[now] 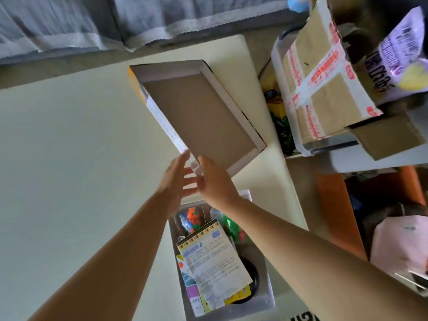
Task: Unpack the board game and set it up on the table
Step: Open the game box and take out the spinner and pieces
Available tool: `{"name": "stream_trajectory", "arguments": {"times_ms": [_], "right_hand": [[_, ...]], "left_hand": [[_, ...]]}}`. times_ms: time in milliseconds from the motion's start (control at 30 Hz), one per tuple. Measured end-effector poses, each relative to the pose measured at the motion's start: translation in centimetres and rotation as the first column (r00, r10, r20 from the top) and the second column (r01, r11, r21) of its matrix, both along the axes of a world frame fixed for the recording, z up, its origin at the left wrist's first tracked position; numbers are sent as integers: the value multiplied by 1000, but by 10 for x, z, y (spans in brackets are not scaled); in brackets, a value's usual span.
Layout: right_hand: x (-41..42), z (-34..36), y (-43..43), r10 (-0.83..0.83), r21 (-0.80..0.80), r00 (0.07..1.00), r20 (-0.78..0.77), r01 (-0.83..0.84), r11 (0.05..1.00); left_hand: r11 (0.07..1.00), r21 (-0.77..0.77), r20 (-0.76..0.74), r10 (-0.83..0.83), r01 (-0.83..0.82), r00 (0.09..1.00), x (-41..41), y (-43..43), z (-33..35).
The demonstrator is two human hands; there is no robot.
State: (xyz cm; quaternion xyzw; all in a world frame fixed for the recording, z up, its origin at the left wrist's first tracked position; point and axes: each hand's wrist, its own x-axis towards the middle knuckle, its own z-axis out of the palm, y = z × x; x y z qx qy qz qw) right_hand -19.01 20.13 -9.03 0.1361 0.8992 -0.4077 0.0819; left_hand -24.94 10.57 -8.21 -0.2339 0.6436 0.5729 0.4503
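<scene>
1 lid (199,112), 1 box (266,269), 1 instr sheet (215,258)

A cluttered home room: curtains (69,26), a pale table (58,147), taped parcel boxes (324,89) stacked alongside.

No legible txt: print on the rules sheet (215,258), red marks on the taped carton (324,72), big chars on the purple pack (398,49) & side strip of the lid (162,121) all too blurred.
</scene>
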Motion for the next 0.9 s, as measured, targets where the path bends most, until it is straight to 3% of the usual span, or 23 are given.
{"name": "stream_trajectory", "arguments": {"times_ms": [100, 167, 233, 300, 367, 433, 667, 800, 900], "right_hand": [[6, -17, 7, 18, -171, 999, 31, -12, 985], [10, -28, 24, -84, -87, 995, 61, 89, 992], [11, -40, 48, -320, 132, 944, 79, 308, 942], [8, -49, 75, -595, 221, 786, 165, 559, 799], [2, -60, 97, -695, 93, 605, 388, 725, 683], [-2, -70, 108, -630, 0, 583, 513, 734, 679], [16, -77, 100, -571, -106, 675, 467, 683, 722], [70, -77, 89, -584, 22, 691, 426, 638, 770], [126, -83, 78, -547, 106, 638, 542, 594, 798]], "left_hand": [[984, -129, 23, -118, 120, 993, -8, 1, -19], [975, -182, 24, -124, 126, 992, -14, 1, -33], [963, -251, -28, -105, 94, 994, -22, 2, -44], [956, -282, -81, -107, 81, 991, -33, 10, -53], [951, -287, -91, -148, 116, 985, -46, 21, -63], [939, -307, -105, -193, 153, 976, -61, 31, -72], [885, -415, -170, -305, 213, 937, -66, 33, -81], [793, -566, -243, -424, 227, 873, -3, -21, -81], [708, -689, -105, -310, 155, 945, 70, -70, -80]]}}
